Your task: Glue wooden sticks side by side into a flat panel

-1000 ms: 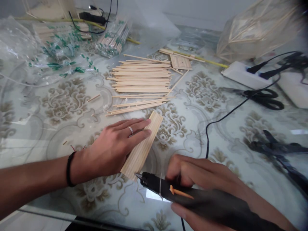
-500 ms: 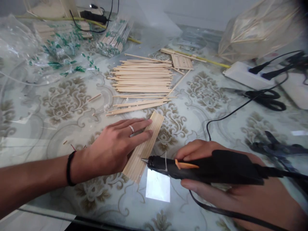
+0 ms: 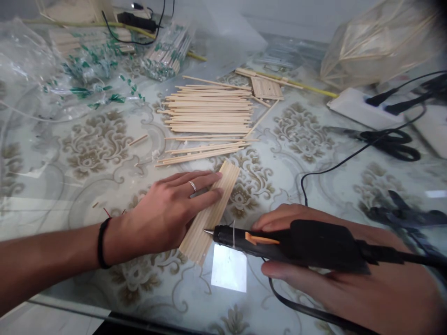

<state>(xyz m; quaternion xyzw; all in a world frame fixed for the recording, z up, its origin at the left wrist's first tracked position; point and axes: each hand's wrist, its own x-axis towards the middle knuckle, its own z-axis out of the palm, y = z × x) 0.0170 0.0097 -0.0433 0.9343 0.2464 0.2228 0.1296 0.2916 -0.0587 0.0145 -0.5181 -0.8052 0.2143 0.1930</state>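
A flat panel of wooden sticks laid side by side [image 3: 223,193] lies slanted on the glass-topped patterned table [image 3: 98,139]. My left hand [image 3: 167,211], with a ring and a black wrist band, lies flat on the panel with fingers stretched out. My right hand [image 3: 331,284] grips a black glue gun [image 3: 296,244] with an orange trigger. Its metal nozzle points left and touches the panel's right edge near the lower end.
A pile of loose wooden sticks [image 3: 209,114] lies beyond the panel, with a small glued panel [image 3: 267,87] behind it. Plastic bags of sticks [image 3: 167,51] are far left. Black scissors [image 3: 387,139], a white power strip [image 3: 363,111], black cables and a stick frame [image 3: 377,42] stand on the right.
My right hand lifted and turned the glue gun level, bringing its nozzle up along the panel's right edge. My left hand stayed flat on the panel.
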